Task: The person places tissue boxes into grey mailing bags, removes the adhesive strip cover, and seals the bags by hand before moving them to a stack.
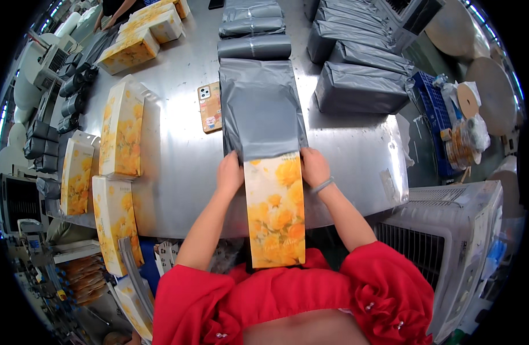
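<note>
A grey plastic mailing bag (263, 118) lies in front of me on the metal table, its mouth toward me. The upper end of a long box with yellow flowers (276, 213) is inside that mouth. The rest of the box sticks out past the table's near edge toward my body. My left hand (230, 173) is closed on the left side of the bag's opening. On the opposite side my right hand (315, 169), with a grey band at the wrist, grips the bag's edge beside the box. The fingertips of both hands are partly hidden.
Beyond the bag lie folded grey mailing bags (254, 47). Filled grey packages (365, 86) stand at the far right. More flowered boxes (122, 129) line the left. A phone (210, 108) rests left of the bag. At the far left edge is another person's hand (108, 23).
</note>
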{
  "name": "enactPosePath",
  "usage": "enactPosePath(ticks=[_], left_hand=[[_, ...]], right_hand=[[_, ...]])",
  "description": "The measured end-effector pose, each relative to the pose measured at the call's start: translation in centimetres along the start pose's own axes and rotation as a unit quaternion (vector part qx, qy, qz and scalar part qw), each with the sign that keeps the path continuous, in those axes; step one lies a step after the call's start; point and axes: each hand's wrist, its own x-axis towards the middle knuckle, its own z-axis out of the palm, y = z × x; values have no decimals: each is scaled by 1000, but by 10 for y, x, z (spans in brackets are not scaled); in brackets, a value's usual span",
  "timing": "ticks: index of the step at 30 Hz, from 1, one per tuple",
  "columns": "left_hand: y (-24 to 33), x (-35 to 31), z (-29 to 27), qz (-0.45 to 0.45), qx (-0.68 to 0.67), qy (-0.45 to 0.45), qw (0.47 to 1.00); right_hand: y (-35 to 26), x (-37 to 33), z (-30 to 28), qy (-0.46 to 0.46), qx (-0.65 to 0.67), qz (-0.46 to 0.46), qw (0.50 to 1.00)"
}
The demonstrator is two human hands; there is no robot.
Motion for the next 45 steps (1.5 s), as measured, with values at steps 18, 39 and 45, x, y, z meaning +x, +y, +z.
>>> enactPosePath(ticks=[18, 39, 45], left_hand=[[57, -101, -11, 204, -37, 13, 978], [21, -64, -91, 422, 203, -46, 882], [-16, -14, -62, 315, 23, -59, 947]], right_hand=[[20, -83, -30, -220, 302, 145, 916], [17, 4, -82, -134, -74, -539, 828], [34, 14, -47, 10, 172, -319, 932]])
